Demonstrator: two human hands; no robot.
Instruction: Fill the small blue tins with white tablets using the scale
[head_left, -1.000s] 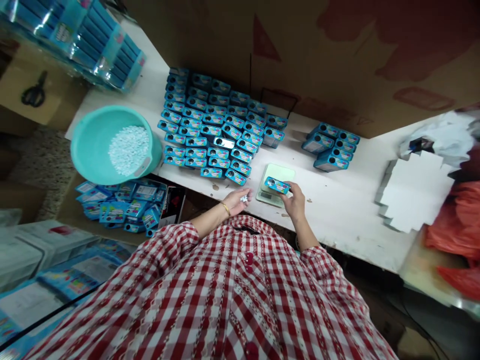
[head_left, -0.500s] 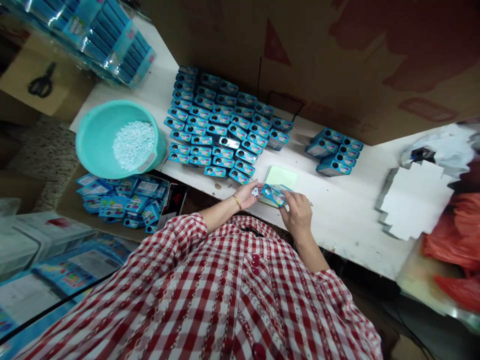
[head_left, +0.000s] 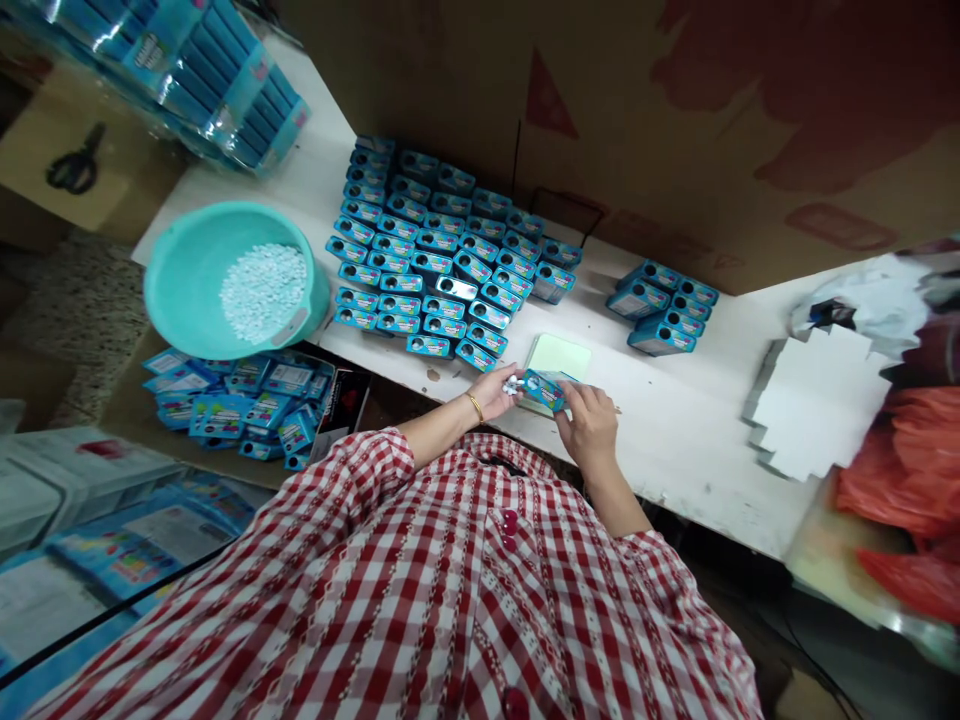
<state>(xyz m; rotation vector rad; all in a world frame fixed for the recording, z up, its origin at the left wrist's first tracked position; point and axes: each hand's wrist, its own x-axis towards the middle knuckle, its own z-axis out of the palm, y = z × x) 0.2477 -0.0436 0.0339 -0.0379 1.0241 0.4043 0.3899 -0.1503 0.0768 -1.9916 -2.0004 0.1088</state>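
Note:
My left hand (head_left: 491, 394) is cupped around a few small white pellets (head_left: 513, 384), which lie at its fingers. Between my right thumb and fingers is a small blue box (head_left: 546, 390), tilted, its end with a round hole turned toward the pellets. My right hand (head_left: 591, 422) grips the box's right end. Both hands are close together over the table's front edge. Behind the box sits a pale green square pad or scale (head_left: 561, 355), partly covered by the box. Whether a pellet is entering the hole is too small to tell.
Several rows of blue boxes (head_left: 442, 245) stand on the white table (head_left: 675, 430), with a smaller group (head_left: 660, 305) to the right. A turquoise basin (head_left: 169, 275) holds many white pellets. Below it, a carton contains loose blue boxes (head_left: 247, 405). A large cardboard box (head_left: 465, 80) walls the back.
The white pellets have shifted from my left palm toward the fingertips, nearer the box's hole. The box has turned slightly in my right hand. The whole view has moved a little.

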